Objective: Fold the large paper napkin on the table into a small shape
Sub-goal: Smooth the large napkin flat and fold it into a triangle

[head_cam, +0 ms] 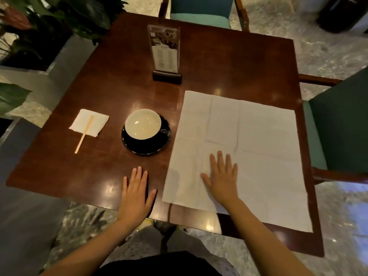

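Head camera view over a dark wooden table point(229, 62): the large paper napkin point(258, 148) lies unfolded and creased across its right half, reaching the near edge. The right hand point(223, 181) rests flat on the napkin's near left part, fingers straight and spread. The left hand point(136, 193) lies flat on bare wood just left of it, fingers straight. A cup on a black saucer point(145, 134) stands left of the napkin.
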